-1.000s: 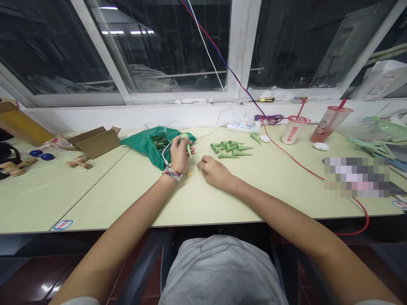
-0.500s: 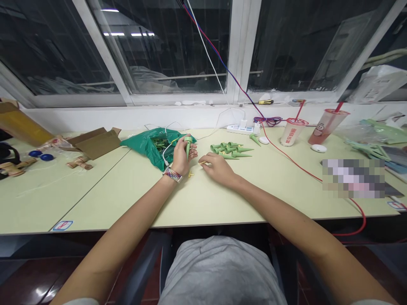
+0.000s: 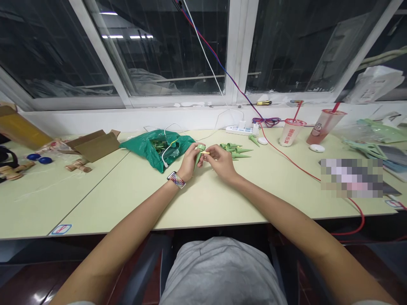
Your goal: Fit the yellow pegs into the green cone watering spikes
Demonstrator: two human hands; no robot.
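My left hand is closed around a green watering spike, its wide round end up and its point down. A small yellow valve is pinched in the fingertips of my right hand. The valve meets the side of the spike just below its wide end; how deep it sits in it I cannot tell. Right behind my right hand lie several more green watering spikes, partly hidden by it. Left of my hands, an open green plastic bag holds more green spikes.
A power strip and a single spike lie near the wall. Two drink cups with red straws stand at the right, beside a red cable. At the left are a cardboard box and wooden toys.
My right hand has lifted the yellow valve from the table area to the spike. My left hand has moved right and tilted the spike, so both hands now meet.
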